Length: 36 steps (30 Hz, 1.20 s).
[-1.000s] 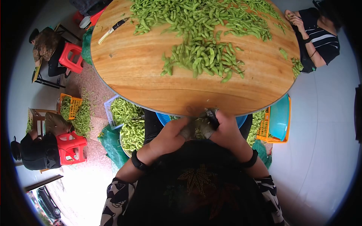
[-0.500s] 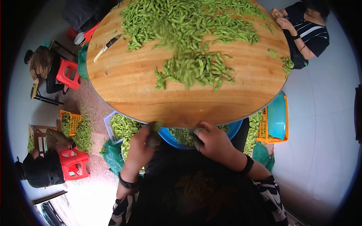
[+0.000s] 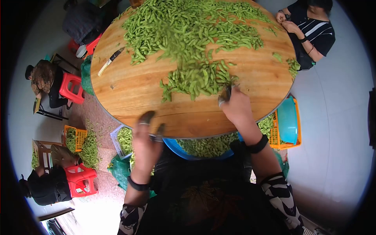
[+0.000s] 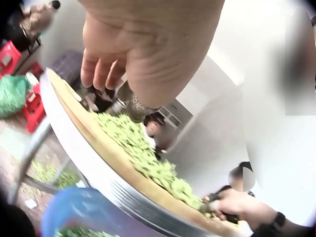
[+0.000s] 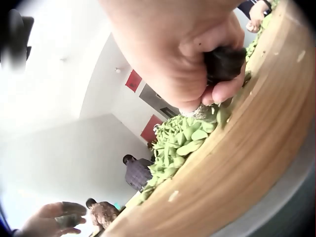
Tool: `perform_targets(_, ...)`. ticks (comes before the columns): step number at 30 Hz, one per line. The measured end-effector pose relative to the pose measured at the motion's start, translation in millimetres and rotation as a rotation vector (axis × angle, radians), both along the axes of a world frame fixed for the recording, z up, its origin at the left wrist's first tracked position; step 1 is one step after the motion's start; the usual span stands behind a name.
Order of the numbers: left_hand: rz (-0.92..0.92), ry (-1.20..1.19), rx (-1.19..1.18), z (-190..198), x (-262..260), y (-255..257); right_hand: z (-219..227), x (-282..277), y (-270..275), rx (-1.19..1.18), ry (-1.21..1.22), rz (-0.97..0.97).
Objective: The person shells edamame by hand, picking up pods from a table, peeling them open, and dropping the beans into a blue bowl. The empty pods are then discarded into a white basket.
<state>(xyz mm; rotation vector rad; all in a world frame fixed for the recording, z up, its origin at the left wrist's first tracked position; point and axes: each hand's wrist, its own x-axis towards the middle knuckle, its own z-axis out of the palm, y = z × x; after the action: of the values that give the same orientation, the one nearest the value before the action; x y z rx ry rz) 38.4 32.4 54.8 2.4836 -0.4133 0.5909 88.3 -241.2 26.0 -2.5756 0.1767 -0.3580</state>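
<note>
My left hand (image 3: 147,143) is raised over the table's near edge, thumb and forefinger spread apart and dark covers on their tips. In the left wrist view its palm (image 4: 148,54) hangs above the table. My right hand (image 3: 239,105) reaches to the right edge of a small heap of edamame pods (image 3: 197,80). Its fingers are curled, and a green pod (image 5: 223,116) shows at the silver-wrapped thumb tip (image 5: 200,113). A black piece (image 5: 224,64) sits within those curled fingers; I cannot tell whether it is a finger cover.
A larger edamame pile (image 3: 176,27) covers the far part of the round wooden table (image 3: 129,90). A knife (image 3: 111,61) lies on its left side. Below the near edge is a blue basin (image 3: 176,149) of pods. Other people sit around; orange crates (image 3: 81,139) stand on the floor.
Both hands came apart from together above the basin. The left swung left, then forward, its fingers spreading; the right reached forward to the small heap of pods. The view also shifted.
</note>
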Motion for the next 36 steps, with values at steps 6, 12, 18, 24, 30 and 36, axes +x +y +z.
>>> perform_targets(6, -0.561, 0.585, -0.668, -43.2, 4.8, -80.0, 10.7, -52.3, 5.6, 0.901, 0.256, 0.239)
perform_targets(12, -0.500, 1.005, -0.942, -34.6, 0.6, -76.3, -2.2, -80.7, 10.4, 1.110, 0.327, 0.219)
perform_targets(18, -0.457, 0.874, -0.932, -28.6, -8.5, -68.1, 10.5, -89.4, 15.9, 0.735, 0.132, 0.525)
perform_targets(24, -0.493, 0.770, -0.828, -22.8, -12.8, -66.1, 8.3, -90.2, 14.1, 0.763, 0.114, 0.583)
perform_targets(30, -0.510, 0.196, -0.222, -3.9, -7.4, -58.7, 32.7, -90.5, 13.5, 0.969, 0.364, 0.533)
perform_targets(36, -0.591, 1.361, -1.472, -39.0, -12.0, -37.8, 37.8, -86.0, 15.5, 1.507, 0.826, 0.466)
